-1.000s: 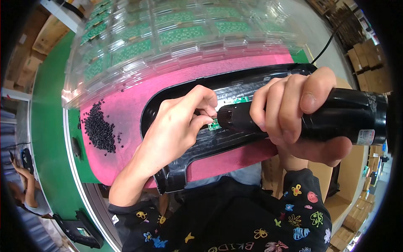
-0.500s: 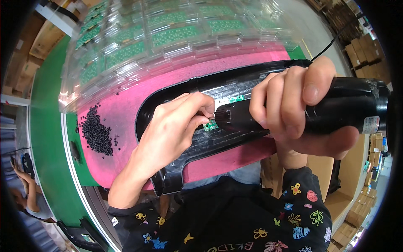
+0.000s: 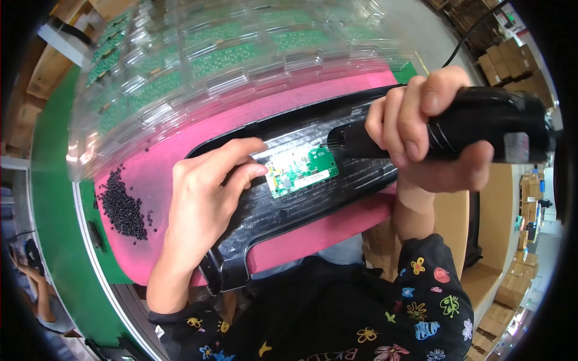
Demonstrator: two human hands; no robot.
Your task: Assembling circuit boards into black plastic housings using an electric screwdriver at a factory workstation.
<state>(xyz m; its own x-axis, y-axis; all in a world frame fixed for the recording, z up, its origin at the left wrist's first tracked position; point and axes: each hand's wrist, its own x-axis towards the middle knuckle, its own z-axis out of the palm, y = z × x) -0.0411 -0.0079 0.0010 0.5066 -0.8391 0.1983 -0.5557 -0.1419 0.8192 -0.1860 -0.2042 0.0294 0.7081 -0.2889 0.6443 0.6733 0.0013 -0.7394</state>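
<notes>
A green circuit board (image 3: 304, 171) is seated inside a long black housing (image 3: 280, 219). At its left end the left hand (image 3: 208, 186) is held with thumb and forefinger parted; contact cannot be told. A black power screwdriver (image 3: 503, 117), gripped by the curled right hand (image 3: 412, 135), is aimed at the board's upper right corner. The housing is supported by a pink mat (image 3: 319, 234), where small black pieces (image 3: 123, 207) are heaped at left, below clear trays (image 3: 253, 81).

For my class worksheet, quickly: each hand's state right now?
Left hand: open, nothing visibly held, near the circuit board.
Right hand: closed, holding the black power screwdriver.
</notes>
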